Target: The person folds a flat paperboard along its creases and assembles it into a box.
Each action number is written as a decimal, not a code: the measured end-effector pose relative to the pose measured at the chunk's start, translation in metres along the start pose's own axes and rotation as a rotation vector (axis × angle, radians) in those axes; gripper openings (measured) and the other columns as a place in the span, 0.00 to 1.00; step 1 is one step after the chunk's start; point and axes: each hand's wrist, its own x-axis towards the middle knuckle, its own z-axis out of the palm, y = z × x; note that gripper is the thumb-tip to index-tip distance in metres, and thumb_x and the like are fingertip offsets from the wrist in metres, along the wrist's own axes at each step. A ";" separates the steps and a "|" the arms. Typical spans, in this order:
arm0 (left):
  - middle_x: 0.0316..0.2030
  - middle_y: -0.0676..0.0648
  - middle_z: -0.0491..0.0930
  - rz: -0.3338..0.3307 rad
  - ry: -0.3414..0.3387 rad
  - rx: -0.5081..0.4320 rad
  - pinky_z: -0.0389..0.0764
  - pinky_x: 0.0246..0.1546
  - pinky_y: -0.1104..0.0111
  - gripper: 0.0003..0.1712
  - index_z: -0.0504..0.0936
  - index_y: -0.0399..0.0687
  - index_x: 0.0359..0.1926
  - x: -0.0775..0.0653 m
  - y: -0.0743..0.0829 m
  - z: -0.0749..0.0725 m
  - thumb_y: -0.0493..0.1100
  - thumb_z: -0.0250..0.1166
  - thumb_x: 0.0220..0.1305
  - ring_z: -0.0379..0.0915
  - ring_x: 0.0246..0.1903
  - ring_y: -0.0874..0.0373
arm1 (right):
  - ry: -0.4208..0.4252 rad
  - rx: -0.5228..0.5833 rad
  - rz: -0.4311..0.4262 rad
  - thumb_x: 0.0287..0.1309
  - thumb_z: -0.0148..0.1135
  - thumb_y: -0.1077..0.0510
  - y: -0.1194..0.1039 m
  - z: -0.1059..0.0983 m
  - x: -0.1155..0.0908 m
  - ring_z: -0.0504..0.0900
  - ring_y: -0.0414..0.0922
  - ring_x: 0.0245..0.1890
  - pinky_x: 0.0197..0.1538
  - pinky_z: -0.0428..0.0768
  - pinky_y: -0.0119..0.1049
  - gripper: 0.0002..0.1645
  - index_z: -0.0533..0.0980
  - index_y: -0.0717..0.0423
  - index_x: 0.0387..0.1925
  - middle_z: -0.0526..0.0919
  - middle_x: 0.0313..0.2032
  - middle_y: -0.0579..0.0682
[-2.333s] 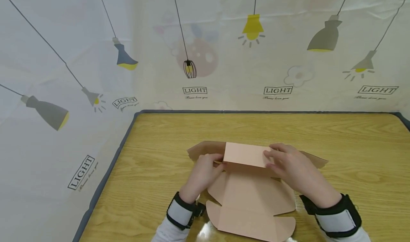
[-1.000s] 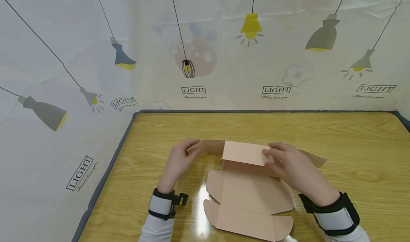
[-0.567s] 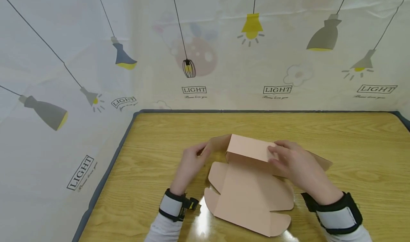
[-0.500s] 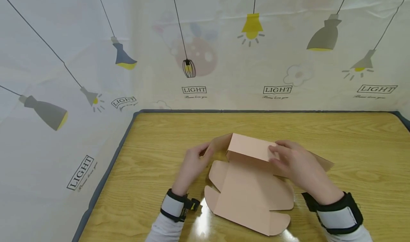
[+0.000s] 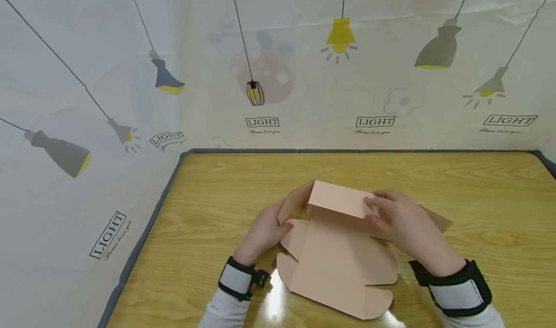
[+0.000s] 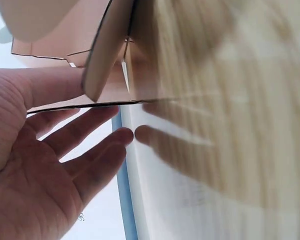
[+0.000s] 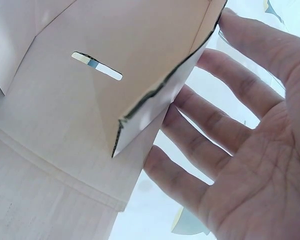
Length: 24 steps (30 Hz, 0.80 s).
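Observation:
A partly folded tan cardboard box [image 5: 334, 255] lies on the table, its near panels spread flat. At its far side a narrow panel [image 5: 340, 198] stands folded up and over. My left hand [image 5: 265, 229] holds the left side flap [image 5: 297, 200], fingers behind it and thumb in front. In the left wrist view, cardboard passes between the thumb and the long, fairly straight fingers [image 6: 97, 120]. My right hand [image 5: 408, 226] grips the right end of the raised panel. The right wrist view shows its fingers [image 7: 210, 120] spread along the outer face, beside a slot [image 7: 96, 65].
A wood-grain table [image 5: 217, 188] with a dark edge carries the box. Behind and to the left hangs a pale sheet [image 5: 304, 120] printed with lamps. The right side flap [image 5: 436, 218] sticks out past my right hand. Bands with small cameras circle both wrists.
My left hand left the raised panel, went out to the left flap and has bent it inward toward me. The box has turned slightly. My right hand keeps its grip.

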 end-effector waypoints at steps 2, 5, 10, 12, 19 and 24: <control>0.62 0.35 0.78 0.005 -0.014 0.015 0.80 0.58 0.50 0.37 0.65 0.40 0.74 0.000 -0.002 0.000 0.34 0.65 0.65 0.77 0.59 0.43 | -0.006 0.002 0.003 0.58 0.72 0.58 -0.001 0.000 0.000 0.84 0.62 0.48 0.47 0.84 0.57 0.20 0.84 0.60 0.52 0.84 0.51 0.64; 0.60 0.39 0.80 0.040 -0.022 0.027 0.80 0.56 0.54 0.37 0.69 0.43 0.72 0.000 -0.005 0.000 0.30 0.66 0.61 0.78 0.56 0.48 | -0.014 0.006 0.008 0.59 0.72 0.57 -0.001 0.000 0.001 0.84 0.62 0.48 0.47 0.84 0.57 0.21 0.84 0.60 0.52 0.83 0.52 0.65; 0.58 0.42 0.82 0.099 0.002 0.083 0.81 0.57 0.56 0.36 0.74 0.46 0.67 0.002 -0.008 0.002 0.27 0.68 0.56 0.78 0.57 0.51 | -0.012 0.004 0.003 0.58 0.73 0.58 -0.001 0.000 0.000 0.84 0.62 0.48 0.47 0.85 0.56 0.21 0.84 0.60 0.52 0.83 0.52 0.64; 0.59 0.42 0.81 0.102 0.008 0.106 0.80 0.58 0.55 0.36 0.74 0.46 0.67 0.002 -0.009 0.003 0.27 0.68 0.55 0.77 0.59 0.49 | -0.007 0.003 -0.001 0.58 0.73 0.58 -0.001 0.000 -0.001 0.84 0.61 0.48 0.46 0.85 0.56 0.21 0.84 0.60 0.52 0.83 0.51 0.64; 0.59 0.39 0.80 0.076 0.012 0.135 0.79 0.59 0.52 0.38 0.72 0.43 0.68 0.000 -0.005 0.004 0.27 0.70 0.55 0.76 0.61 0.44 | -0.022 0.003 0.000 0.59 0.72 0.58 -0.001 0.000 0.000 0.84 0.62 0.49 0.48 0.84 0.57 0.21 0.84 0.60 0.53 0.83 0.52 0.64; 0.57 0.37 0.81 0.063 0.026 0.140 0.79 0.58 0.50 0.38 0.73 0.42 0.67 -0.001 -0.004 0.005 0.27 0.71 0.54 0.76 0.60 0.41 | -0.027 -0.001 0.001 0.59 0.72 0.57 -0.001 0.000 0.001 0.83 0.62 0.49 0.48 0.84 0.57 0.21 0.84 0.60 0.53 0.83 0.52 0.64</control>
